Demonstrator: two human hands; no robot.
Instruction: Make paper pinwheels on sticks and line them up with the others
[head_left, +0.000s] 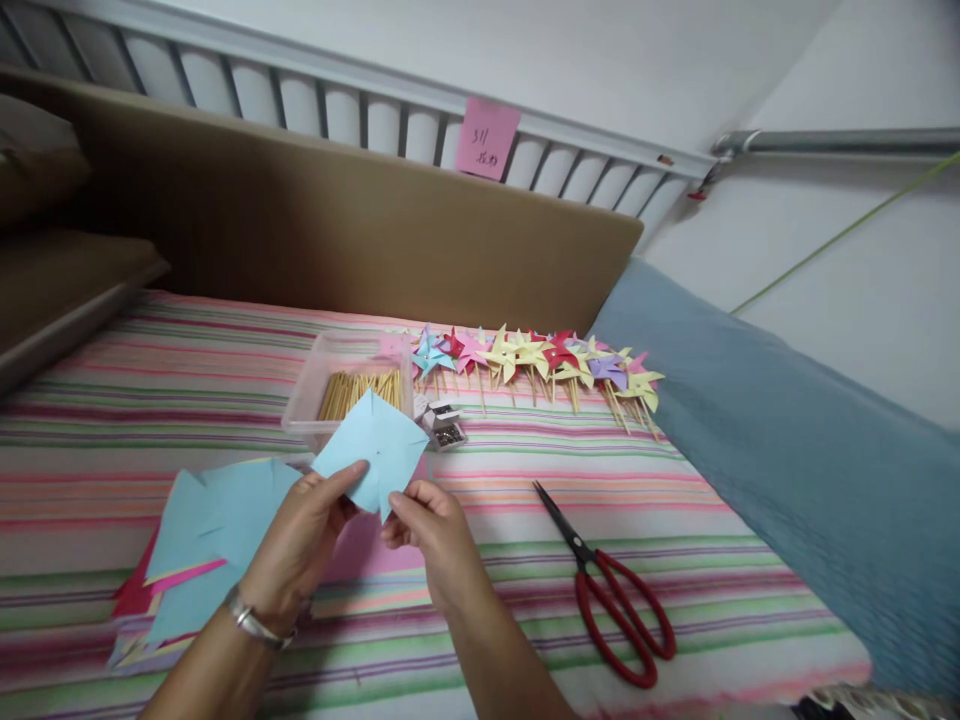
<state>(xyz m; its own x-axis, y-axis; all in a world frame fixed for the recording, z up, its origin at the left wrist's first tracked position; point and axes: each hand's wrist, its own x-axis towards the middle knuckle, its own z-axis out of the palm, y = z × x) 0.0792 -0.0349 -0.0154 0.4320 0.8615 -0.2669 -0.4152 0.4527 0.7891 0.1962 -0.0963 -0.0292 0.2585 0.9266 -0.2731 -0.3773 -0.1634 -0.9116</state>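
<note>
Between my two hands is a light-blue paper square [391, 440], slit in from its corners and with a small mark at its middle. My left hand [319, 515] pinches its lower left edge, thumb on top. At the lower corner, my right hand [431, 520] grips the paper between thumb and fingers. Under the hands lies pink paper [367, 555]. A stack of coloured paper squares [217, 515], blue on top, sits left of my left hand. Past the held square stands a clear plastic box [300, 400] of wooden sticks [349, 390], beside a small box of dark pins [448, 434].
Red-handled scissors [619, 610] lie at the right with blades pointing away. Many finished paper pinwheels [525, 352] on sticks lie along the back. A cardboard panel [360, 230] leans on a radiator [300, 95] bearing a pink note [487, 138]. The striped cloth [720, 590] ends at the right.
</note>
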